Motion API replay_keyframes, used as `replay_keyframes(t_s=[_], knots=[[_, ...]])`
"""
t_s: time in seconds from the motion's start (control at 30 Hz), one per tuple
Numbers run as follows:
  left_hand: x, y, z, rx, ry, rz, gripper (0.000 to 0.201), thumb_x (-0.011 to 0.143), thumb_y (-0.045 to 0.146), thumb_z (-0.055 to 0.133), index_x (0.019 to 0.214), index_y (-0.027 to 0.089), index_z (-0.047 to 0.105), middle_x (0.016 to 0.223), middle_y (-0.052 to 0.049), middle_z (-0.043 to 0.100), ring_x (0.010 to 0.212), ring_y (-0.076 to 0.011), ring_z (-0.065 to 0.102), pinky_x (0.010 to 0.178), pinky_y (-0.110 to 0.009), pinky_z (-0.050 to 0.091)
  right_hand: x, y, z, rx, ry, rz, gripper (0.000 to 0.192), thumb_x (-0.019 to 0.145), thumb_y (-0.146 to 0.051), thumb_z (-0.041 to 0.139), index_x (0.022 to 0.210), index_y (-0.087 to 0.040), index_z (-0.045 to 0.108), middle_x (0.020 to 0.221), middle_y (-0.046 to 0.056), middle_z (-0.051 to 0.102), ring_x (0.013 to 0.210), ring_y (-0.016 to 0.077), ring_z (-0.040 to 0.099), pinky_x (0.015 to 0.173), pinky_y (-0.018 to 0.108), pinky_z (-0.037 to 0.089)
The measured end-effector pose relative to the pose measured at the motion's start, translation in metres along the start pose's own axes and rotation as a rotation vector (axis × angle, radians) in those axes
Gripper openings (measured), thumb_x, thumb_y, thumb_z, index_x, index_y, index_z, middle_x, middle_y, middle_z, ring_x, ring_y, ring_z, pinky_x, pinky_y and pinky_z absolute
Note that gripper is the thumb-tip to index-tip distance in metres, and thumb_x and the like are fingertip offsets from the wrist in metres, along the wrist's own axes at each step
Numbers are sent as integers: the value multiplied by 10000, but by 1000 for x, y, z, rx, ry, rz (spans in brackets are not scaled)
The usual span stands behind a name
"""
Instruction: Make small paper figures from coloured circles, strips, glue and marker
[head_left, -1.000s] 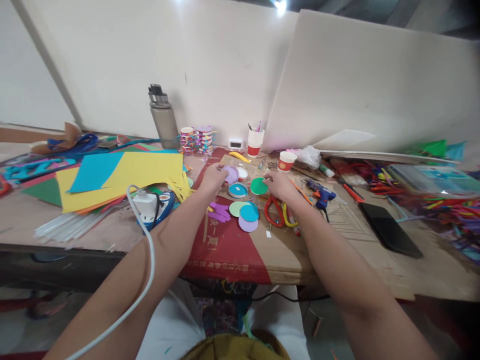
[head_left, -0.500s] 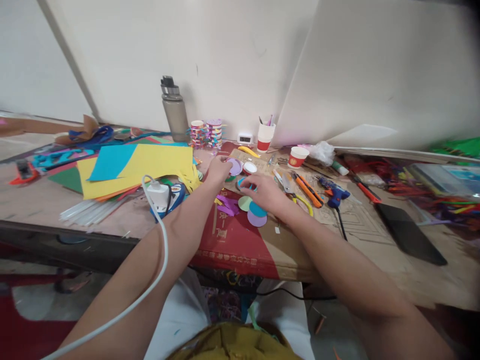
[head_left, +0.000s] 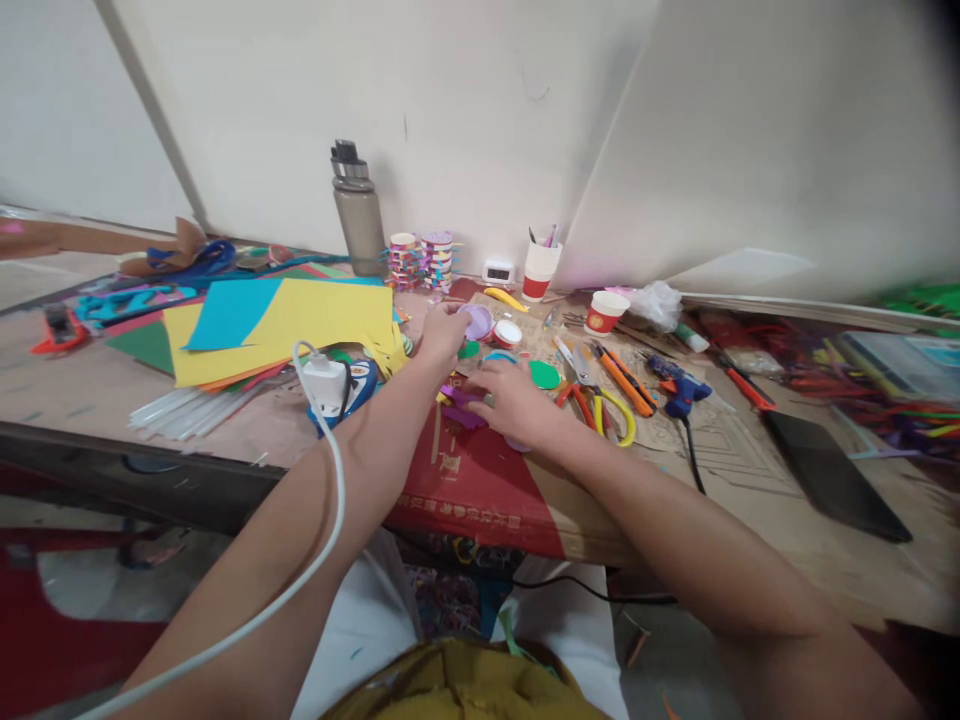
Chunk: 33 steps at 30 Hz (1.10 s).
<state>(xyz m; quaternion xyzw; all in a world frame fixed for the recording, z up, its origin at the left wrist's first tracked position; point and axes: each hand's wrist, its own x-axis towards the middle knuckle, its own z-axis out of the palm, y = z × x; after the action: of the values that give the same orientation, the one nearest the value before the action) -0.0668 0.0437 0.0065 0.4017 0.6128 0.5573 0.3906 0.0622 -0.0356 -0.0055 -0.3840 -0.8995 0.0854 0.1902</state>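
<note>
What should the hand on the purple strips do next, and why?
Probably close the right hand on the purple paper strips and lift them: it lies flat over them, while the left hand is at the lilac disc.

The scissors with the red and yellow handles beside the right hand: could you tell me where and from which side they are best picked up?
Take the scissors by the two handle loops, which lie flat on the cardboard toward the person, with the blades pointing away. Probably best to come from above on the near side, next to the right hand.
</note>
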Motion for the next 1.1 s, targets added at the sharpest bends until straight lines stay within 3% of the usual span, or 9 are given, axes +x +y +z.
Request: replay_keyframes(t_s=[0.1, 0.23, 0.43, 0.6, 0.83, 1.1], knots=[[2, -2, 0, -29, -18, 8, 174, 697, 112, 576, 857, 139, 637, 686, -10, 595, 515, -94, 482, 487, -213, 376, 3, 6, 0, -17, 11, 72, 178, 852, -238, 637, 993, -182, 732, 1037, 104, 676, 995, 234, 583, 872, 356, 406], [3, -3, 1, -5, -9, 12, 172, 705, 110, 566, 858, 136, 641, 685, -7, 598, 523, -90, 488, 476, -193, 372, 7, 13, 4, -39, -78, 120, 196, 826, -238, 654, 990, -183, 746, 988, 102, 695, 944, 236, 607, 827, 349, 427], [2, -3, 1, 0, 19, 9, 128, 686, 112, 584, 800, 150, 628, 667, -15, 595, 532, -107, 498, 468, -209, 376, 11, 6, 5, -25, -117, 164, 161, 799, -131, 612, 869, -191, 743, 969, 83, 733, 967, 261, 634, 824, 363, 429], [5, -6, 1, -1, 5, 22, 134, 645, 114, 585, 766, 158, 620, 646, -11, 593, 556, -122, 526, 503, -225, 397, 12, 5, 7, -17, -146, 170, 174, 792, -111, 586, 875, -181, 722, 975, 94, 720, 935, 246, 631, 788, 335, 438], [8, -9, 1, 32, 8, 31, 149, 664, 114, 578, 795, 144, 641, 636, -14, 607, 552, -121, 540, 490, -218, 402, 10, 9, 9, 19, -91, 136, 178, 769, -89, 591, 890, -181, 684, 1026, 77, 681, 987, 232, 581, 802, 316, 413], [13, -10, -4, 190, -20, 21, 224, 618, 53, 638, 820, 147, 662, 632, -21, 622, 511, -130, 539, 454, -215, 387, 12, 15, 6, 308, -143, 135, 181, 774, -59, 608, 906, -162, 678, 775, 5, 680, 705, 124, 590, 649, 228, 406]])
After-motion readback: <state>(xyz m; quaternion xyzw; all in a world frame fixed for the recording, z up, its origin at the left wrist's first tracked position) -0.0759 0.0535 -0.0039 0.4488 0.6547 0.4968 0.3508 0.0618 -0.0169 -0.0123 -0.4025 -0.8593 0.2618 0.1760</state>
